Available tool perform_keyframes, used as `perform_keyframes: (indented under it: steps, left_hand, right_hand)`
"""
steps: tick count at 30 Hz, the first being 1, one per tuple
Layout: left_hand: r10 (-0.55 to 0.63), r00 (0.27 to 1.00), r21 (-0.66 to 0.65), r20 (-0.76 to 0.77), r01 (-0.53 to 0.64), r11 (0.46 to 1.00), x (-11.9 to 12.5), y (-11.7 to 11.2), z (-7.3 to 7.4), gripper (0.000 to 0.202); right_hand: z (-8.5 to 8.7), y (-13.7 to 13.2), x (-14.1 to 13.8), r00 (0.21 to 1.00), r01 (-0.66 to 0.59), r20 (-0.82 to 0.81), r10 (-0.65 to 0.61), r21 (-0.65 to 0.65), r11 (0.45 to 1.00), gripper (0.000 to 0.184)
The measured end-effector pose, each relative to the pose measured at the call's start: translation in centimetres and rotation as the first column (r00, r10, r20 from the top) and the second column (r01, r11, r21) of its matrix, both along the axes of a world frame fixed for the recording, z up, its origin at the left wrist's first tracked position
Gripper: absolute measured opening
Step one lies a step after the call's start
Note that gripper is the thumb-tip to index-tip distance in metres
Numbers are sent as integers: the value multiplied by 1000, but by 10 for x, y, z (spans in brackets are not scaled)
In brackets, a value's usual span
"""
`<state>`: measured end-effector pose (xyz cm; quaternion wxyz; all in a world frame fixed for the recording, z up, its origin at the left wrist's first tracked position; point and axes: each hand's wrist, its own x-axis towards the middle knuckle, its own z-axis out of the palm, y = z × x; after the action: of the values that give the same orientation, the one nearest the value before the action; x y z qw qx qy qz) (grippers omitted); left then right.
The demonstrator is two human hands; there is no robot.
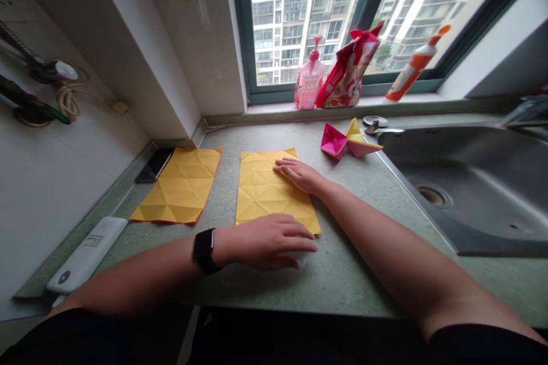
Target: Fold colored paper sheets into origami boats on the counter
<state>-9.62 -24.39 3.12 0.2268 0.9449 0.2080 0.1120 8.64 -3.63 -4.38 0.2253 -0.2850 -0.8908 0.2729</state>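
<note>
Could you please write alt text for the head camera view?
Both hands, left hand and right hand, press flat on a creased yellow paper sheet on a speckled grey counter; a second creased yellow sheet lies left.

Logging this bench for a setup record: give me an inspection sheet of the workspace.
Surface: speckled green counter, sink at right.
Job's things: creased yellow sheet under both hands; second yellow sheet beside it.
Clutter: folded pink-and-yellow paper piece, phone, white power bank.
Grippers: left hand flat on the near edge; right hand flat on the far part.
Cables: coiled cord on the wall.
Surroundings: window, pink pump bottle, red bag, orange bottle.
</note>
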Motion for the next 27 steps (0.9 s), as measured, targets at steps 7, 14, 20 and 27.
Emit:
perform_keyframes:
  steps: [7,14,20,27]
  left_hand:
    - [249,968,122,-24,-245,962,-65,10,0,54]
    - [290,952,171,-94,-271,947,-71,8,6,38]
    - [352,929,275,-114,-311,910,-89,5,24,29]
    - [494,855,305,-160,-433,848,-106,6,21,31]
  right_hand:
    - [0,-2,2,1000,12,8,-12,-12,1000,59]
    - [0,-5,6,999,8,44,-9,23,1000,56]
    - [5,-8,8,996,-5,90,1,45,999,60]
    - [5,-7,9,996,4,88,-7,34,999,56]
